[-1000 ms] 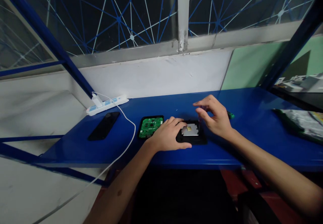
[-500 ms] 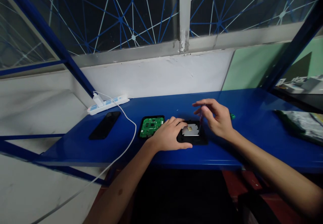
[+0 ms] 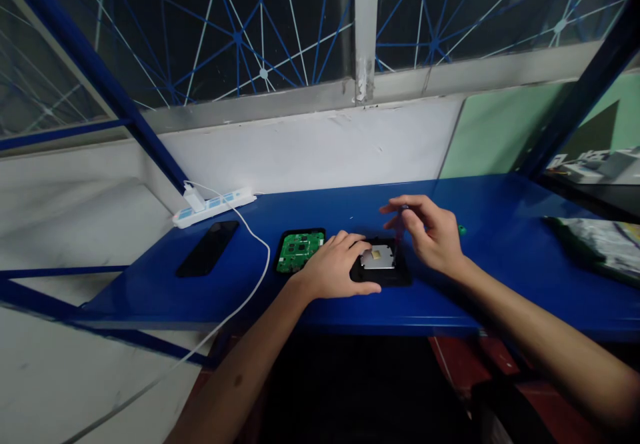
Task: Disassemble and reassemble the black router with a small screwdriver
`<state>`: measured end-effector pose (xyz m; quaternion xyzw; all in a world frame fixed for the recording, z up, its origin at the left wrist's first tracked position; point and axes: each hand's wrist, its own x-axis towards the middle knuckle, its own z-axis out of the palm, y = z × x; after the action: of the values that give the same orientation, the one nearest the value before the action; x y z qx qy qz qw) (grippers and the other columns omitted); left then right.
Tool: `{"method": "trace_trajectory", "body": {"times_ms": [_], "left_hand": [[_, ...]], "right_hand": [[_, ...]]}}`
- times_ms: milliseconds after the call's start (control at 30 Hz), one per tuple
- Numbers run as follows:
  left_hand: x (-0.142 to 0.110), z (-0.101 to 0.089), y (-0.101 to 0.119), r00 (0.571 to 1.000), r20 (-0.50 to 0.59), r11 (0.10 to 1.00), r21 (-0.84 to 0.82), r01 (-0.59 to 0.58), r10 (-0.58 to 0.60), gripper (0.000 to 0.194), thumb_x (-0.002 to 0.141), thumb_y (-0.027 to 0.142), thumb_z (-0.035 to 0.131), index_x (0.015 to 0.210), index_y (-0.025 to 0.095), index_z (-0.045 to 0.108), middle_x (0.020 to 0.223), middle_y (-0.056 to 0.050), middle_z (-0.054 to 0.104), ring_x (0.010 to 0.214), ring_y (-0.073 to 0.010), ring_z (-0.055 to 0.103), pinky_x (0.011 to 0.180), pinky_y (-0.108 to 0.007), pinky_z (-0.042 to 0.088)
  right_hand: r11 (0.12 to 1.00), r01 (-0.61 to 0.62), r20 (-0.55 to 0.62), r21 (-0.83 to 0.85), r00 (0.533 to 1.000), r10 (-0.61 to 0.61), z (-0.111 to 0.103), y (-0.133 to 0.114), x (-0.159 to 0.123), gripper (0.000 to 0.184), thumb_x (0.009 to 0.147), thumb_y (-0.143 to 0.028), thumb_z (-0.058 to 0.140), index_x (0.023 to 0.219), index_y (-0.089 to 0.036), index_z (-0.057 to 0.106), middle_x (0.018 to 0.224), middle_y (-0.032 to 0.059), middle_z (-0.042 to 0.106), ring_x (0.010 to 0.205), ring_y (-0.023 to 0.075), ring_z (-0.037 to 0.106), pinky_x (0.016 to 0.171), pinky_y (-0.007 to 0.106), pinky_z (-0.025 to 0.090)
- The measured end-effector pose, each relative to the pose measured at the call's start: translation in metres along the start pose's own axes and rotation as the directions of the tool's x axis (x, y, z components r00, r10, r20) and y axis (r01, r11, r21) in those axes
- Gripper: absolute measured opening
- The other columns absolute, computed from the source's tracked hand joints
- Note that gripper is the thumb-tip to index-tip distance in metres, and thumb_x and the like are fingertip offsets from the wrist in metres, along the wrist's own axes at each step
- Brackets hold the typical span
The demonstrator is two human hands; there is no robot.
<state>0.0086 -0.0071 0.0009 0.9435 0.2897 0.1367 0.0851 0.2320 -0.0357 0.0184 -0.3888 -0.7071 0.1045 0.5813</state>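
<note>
My left hand [image 3: 336, 267] grips the left side of a black plastic cover [image 3: 405, 276], fingertips over its far part and thumb along its near edge. A silver metal plate [image 3: 383, 263] with a small yellowish square pad [image 3: 376, 255] sits inside the cover. My right hand [image 3: 427, 229] pinches a screwdriver [image 3: 399, 229] with a purplish see-through handle, upright over the plate's right edge; its tip is too small to make out. Left of the cover, a green circuit board [image 3: 299, 251] lies in a black case, partly hidden by my left hand.
A black phone [image 3: 208, 249] lies at the left, near a white power strip [image 3: 215, 209] with a charger and white cable [image 3: 260, 284]. Behind my right hand is a small green object [image 3: 461, 229]. A silvery bag [image 3: 595, 241] rests at the right of the blue table [image 3: 320, 312].
My right fingers have shifted and closed a little around the screwdriver handle, the thumb now against it. My left hand, the cover and the circuit board stay in place.
</note>
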Motion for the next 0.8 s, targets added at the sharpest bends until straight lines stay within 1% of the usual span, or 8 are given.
{"method": "trace_trajectory", "body": {"times_ms": [100, 267, 367, 467, 567, 667, 733, 800], "left_hand": [[0.0006, 0.0003, -0.0001, 1.0, -0.002, 1.0, -0.003, 0.001, -0.001, 0.074, 0.078, 0.07, 0.067, 0.134, 0.023, 0.053, 0.141, -0.009, 0.054, 0.125, -0.0324, 0.049, 0.107, -0.05, 0.043], [0.0004, 0.0007, -0.0004, 1.0, 0.003, 1.0, 0.001, -0.005, 0.005, 0.074, 0.078, 0.07, 0.066, 0.134, 0.023, 0.052, 0.14, -0.009, 0.054, 0.125, -0.0321, 0.049, 0.107, -0.049, 0.043], [-0.0004, 0.0004, -0.0002, 1.0, 0.004, 1.0, 0.001, -0.009, 0.009, 0.074, 0.079, 0.07, 0.066, 0.134, 0.022, 0.052, 0.139, -0.008, 0.054, 0.125, -0.0311, 0.049, 0.107, -0.048, 0.043], [-0.0005, 0.0001, 0.0, 1.0, -0.002, 1.0, 0.003, -0.01, 0.01, 0.074, 0.079, 0.07, 0.066, 0.134, 0.022, 0.052, 0.14, -0.008, 0.054, 0.124, -0.0305, 0.049, 0.108, -0.048, 0.043], [0.0, 0.0002, -0.0001, 1.0, -0.001, 1.0, 0.0, -0.006, 0.006, 0.073, 0.078, 0.07, 0.067, 0.133, 0.023, 0.053, 0.14, -0.008, 0.054, 0.124, -0.0316, 0.049, 0.108, -0.049, 0.043], [0.0002, 0.0002, 0.0, 1.0, -0.001, 1.0, -0.004, -0.007, 0.007, 0.073, 0.078, 0.068, 0.067, 0.133, 0.024, 0.053, 0.14, -0.009, 0.054, 0.124, -0.0318, 0.049, 0.107, -0.049, 0.043], [0.0, -0.0001, 0.0004, 1.0, 0.0, 1.0, -0.005, -0.003, 0.003, 0.073, 0.079, 0.068, 0.068, 0.134, 0.024, 0.052, 0.14, -0.009, 0.054, 0.125, -0.0315, 0.049, 0.107, -0.048, 0.043], [-0.0003, -0.0008, 0.001, 1.0, 0.004, 1.0, -0.003, 0.004, -0.004, 0.073, 0.079, 0.068, 0.067, 0.134, 0.024, 0.052, 0.141, -0.009, 0.054, 0.126, -0.0314, 0.049, 0.108, -0.048, 0.042]], "right_hand": [[1.0, 0.018, 0.011, 0.01, 1.0, -0.018, -0.0005, 0.0006, 0.0005, 0.018, 0.1, -0.026, 0.047, 0.111, -0.022, 0.061, 0.1, 0.0038, 0.072, 0.07, 0.0126, 0.071, 0.063, 0.029, 0.056], [0.999, 0.043, 0.02, -0.019, 0.999, -0.043, -0.0003, 0.0038, 0.0013, 0.015, 0.098, -0.027, 0.053, 0.109, -0.023, 0.062, 0.1, 0.0036, 0.063, 0.067, 0.0117, 0.067, 0.06, 0.03, 0.055], [0.997, 0.068, 0.015, -0.047, 0.998, -0.068, -0.0009, 0.0049, 0.0023, 0.016, 0.097, -0.027, 0.054, 0.11, -0.024, 0.062, 0.099, 0.0041, 0.06, 0.067, 0.012, 0.064, 0.06, 0.03, 0.054], [0.991, 0.107, 0.005, -0.075, 0.994, -0.107, -0.0015, 0.0046, 0.0041, 0.014, 0.095, -0.027, 0.059, 0.108, -0.025, 0.064, 0.095, 0.0036, 0.06, 0.068, 0.0127, 0.06, 0.06, 0.031, 0.053], [0.981, 0.162, -0.008, -0.108, 0.987, -0.164, -0.0018, 0.0041, 0.0059, 0.013, 0.092, -0.028, 0.065, 0.104, -0.026, 0.066, 0.088, 0.0021, 0.06, 0.067, 0.0132, 0.057, 0.058, 0.03, 0.051], [0.967, 0.209, -0.028, -0.147, 0.976, -0.216, -0.0015, 0.0037, 0.0064, 0.013, 0.088, -0.028, 0.071, 0.101, -0.027, 0.068, 0.082, 0.0011, 0.061, 0.07, 0.0147, 0.058, 0.059, 0.03, 0.051], [0.965, 0.205, -0.05, -0.162, 0.975, -0.216, -0.0008, 0.0029, 0.0056, 0.014, 0.087, -0.027, 0.072, 0.101, -0.027, 0.069, 0.081, 0.001, 0.063, 0.07, 0.0152, 0.06, 0.06, 0.031, 0.052], [0.976, 0.154, -0.07, -0.154, 0.984, -0.166, -0.0001, 0.0016, 0.004, 0.016, 0.089, -0.027, 0.069, 0.105, -0.026, 0.069, 0.082, 0.0011, 0.065, 0.067, 0.0147, 0.063, 0.061, 0.032, 0.054]]}}
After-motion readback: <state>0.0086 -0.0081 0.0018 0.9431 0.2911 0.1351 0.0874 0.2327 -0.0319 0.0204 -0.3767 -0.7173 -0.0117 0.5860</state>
